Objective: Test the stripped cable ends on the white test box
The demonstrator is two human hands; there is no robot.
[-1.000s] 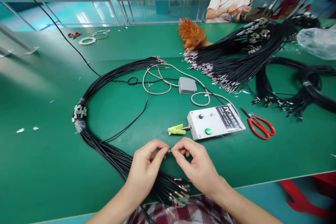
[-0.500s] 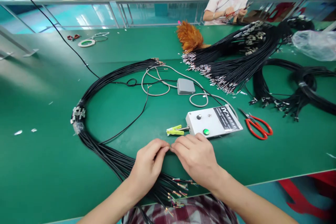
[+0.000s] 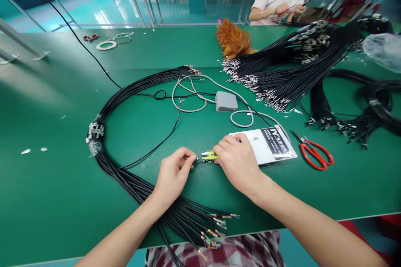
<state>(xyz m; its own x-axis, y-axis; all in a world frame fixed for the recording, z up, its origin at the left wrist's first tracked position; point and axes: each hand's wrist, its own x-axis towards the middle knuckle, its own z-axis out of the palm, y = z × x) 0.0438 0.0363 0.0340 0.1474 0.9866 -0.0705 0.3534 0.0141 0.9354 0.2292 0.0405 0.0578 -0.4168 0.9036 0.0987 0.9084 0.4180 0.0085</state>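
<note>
Green matting covers the long work table [image 3: 56,183], under both hands. Black wire bundle [image 3: 131,87], a big looped harness with metal tags on its left bend, curves round to the far left of the left hand [image 3: 173,173] and passes beneath that wrist; its stripped, coloured ends fan out just behind both hands at the table's near edge. Second heap of black terminal-tipped wires [image 3: 291,79] lies well beyond and to the right of the right hand [image 3: 238,162]. White metal control box [image 3: 271,145] with a black label sits just past the right hand, which partly covers its left end. Grey foot-switch block [image 3: 226,101] on a pale grey cable lies farther out, beyond the box. Red-handled scissors [image 3: 315,154] rest to the right of the box, apart from the hand. Orange feather duster [image 3: 233,41] far off; a second person's hands [image 3: 290,8] work beyond it.

Yellow-green plastic clip [image 3: 209,156] juts from the box's left end, between the two hands. Right hand curled, fingertips pinching the clip. Left hand closed in a thumb-and-forefinger pinch on a thin black wire end [image 3: 194,160], its tip just at the clip's mouth; whether it touches the clip, cannot tell.
</note>
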